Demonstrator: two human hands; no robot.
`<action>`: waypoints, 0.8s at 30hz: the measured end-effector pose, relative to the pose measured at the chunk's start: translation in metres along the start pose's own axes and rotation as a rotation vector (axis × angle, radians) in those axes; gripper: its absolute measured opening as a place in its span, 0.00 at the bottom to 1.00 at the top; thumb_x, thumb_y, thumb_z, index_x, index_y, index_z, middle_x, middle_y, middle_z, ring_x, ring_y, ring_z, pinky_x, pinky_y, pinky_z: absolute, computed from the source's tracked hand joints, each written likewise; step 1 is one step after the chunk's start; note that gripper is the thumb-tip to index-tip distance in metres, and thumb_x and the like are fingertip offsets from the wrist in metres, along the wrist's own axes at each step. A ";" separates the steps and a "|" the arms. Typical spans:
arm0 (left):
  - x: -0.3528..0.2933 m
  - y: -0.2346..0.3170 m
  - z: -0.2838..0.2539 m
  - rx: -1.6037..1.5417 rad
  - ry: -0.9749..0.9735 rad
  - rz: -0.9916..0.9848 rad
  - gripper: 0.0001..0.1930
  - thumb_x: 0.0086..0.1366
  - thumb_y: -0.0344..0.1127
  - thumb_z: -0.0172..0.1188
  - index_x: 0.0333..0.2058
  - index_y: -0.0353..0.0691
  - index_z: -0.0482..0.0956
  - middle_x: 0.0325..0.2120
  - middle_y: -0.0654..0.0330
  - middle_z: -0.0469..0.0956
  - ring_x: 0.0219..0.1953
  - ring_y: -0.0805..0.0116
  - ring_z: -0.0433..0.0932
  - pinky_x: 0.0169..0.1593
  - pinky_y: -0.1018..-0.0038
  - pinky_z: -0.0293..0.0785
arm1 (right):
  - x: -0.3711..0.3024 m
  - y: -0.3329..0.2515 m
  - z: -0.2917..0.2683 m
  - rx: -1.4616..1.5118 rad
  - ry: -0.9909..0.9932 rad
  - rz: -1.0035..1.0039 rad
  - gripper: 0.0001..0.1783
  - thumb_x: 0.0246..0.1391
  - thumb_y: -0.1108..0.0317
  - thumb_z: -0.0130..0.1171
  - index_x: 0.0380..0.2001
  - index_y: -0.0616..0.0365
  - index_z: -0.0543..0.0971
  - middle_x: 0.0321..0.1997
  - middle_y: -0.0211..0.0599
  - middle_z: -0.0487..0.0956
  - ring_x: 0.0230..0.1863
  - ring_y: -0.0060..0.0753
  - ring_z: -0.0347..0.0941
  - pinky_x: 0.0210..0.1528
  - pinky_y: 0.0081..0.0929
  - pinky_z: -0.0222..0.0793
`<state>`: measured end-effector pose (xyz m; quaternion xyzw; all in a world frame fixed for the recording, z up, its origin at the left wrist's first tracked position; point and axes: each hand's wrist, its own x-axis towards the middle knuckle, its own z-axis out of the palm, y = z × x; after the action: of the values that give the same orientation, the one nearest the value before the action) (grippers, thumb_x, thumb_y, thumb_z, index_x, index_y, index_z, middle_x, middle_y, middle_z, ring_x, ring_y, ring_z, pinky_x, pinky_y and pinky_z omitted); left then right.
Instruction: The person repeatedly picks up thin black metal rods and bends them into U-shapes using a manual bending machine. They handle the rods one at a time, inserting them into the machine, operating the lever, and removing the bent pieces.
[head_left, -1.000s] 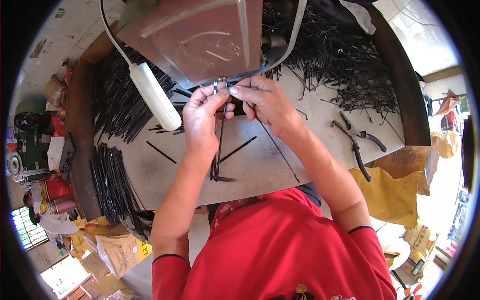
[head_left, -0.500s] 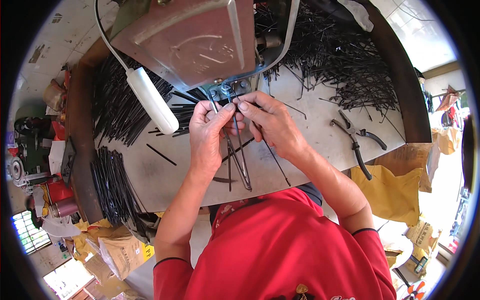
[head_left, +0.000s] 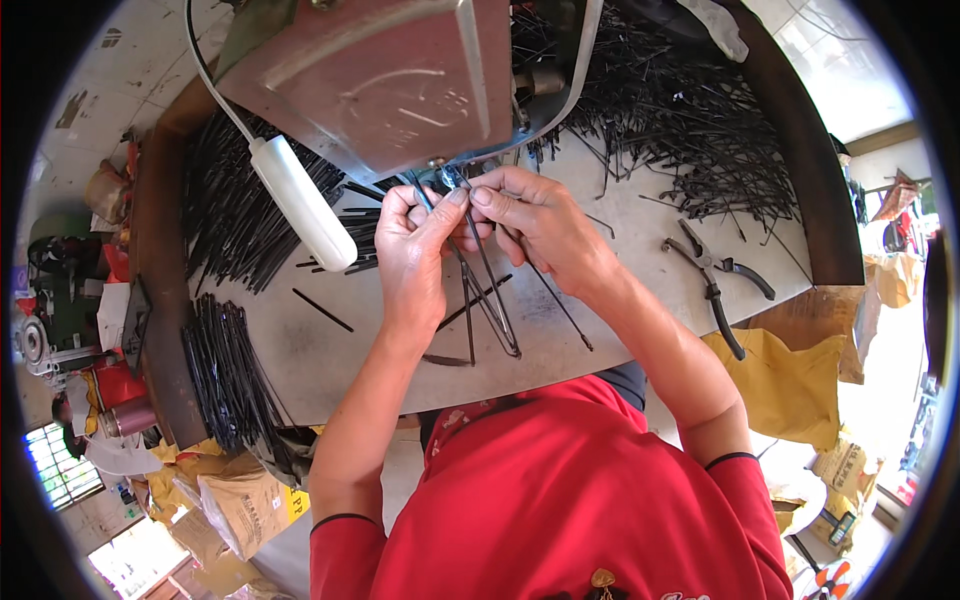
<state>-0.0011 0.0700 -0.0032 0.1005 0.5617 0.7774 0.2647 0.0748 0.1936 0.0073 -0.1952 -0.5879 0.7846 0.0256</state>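
Both my hands are close together beneath the head of a reddish-brown machine (head_left: pixel 390 85). My left hand (head_left: pixel 412 265) is closed, thumb and fingers pinching a thin black metal rod bent into a narrow loop (head_left: pixel 503 325), whose lower end points toward me. My right hand (head_left: pixel 550 230) is closed on another slim black rod (head_left: pixel 562 308), which slants down to the right from under its fingers. The rods' upper ends meet by the machine's metal tip (head_left: pixel 449 177); the fingers partly hide the contact there.
A white lamp (head_left: pixel 303 205) hangs left of my hands. Bundles of black rods (head_left: pixel 228 370) lie at the left, and a tangled heap of bent rods (head_left: pixel 690 140) at the far right. Pliers (head_left: pixel 706 268) rest on the metal tabletop (head_left: pixel 640 255), which has a raised brown rim (head_left: pixel 815 180).
The lower ends of the rods have swung to the right and slightly away from me. My hands have shifted only a little and keep their grip.
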 end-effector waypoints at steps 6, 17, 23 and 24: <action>0.006 -0.007 -0.002 -0.066 0.000 0.006 0.10 0.60 0.30 0.62 0.31 0.40 0.67 0.22 0.64 0.73 0.22 0.75 0.74 0.27 0.80 0.70 | 0.005 0.006 0.001 0.127 0.012 0.015 0.11 0.61 0.64 0.50 0.38 0.62 0.76 0.21 0.27 0.72 0.13 0.13 0.60 0.11 0.15 0.47; -0.003 -0.012 0.007 -0.154 0.077 0.015 0.11 0.59 0.28 0.62 0.33 0.38 0.66 0.23 0.64 0.73 0.24 0.74 0.74 0.28 0.78 0.71 | -0.003 0.008 0.003 0.111 0.038 -0.031 0.12 0.61 0.64 0.50 0.38 0.61 0.76 0.20 0.25 0.70 0.14 0.12 0.60 0.12 0.14 0.48; 0.000 -0.008 0.004 -0.119 0.067 0.016 0.11 0.60 0.28 0.62 0.33 0.38 0.66 0.23 0.63 0.73 0.23 0.74 0.75 0.28 0.78 0.71 | 0.003 0.008 0.005 0.110 0.045 -0.005 0.11 0.61 0.65 0.50 0.38 0.61 0.76 0.18 0.25 0.70 0.13 0.12 0.59 0.12 0.15 0.48; 0.001 -0.009 0.003 -0.115 0.060 0.015 0.10 0.60 0.28 0.62 0.33 0.38 0.66 0.23 0.63 0.73 0.24 0.73 0.75 0.28 0.78 0.71 | 0.003 0.009 0.005 0.107 0.048 0.001 0.11 0.61 0.65 0.50 0.38 0.61 0.76 0.18 0.25 0.70 0.12 0.13 0.59 0.11 0.15 0.48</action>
<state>0.0024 0.0747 -0.0105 0.0660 0.5229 0.8131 0.2474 0.0722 0.1868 -0.0004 -0.2124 -0.5441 0.8101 0.0498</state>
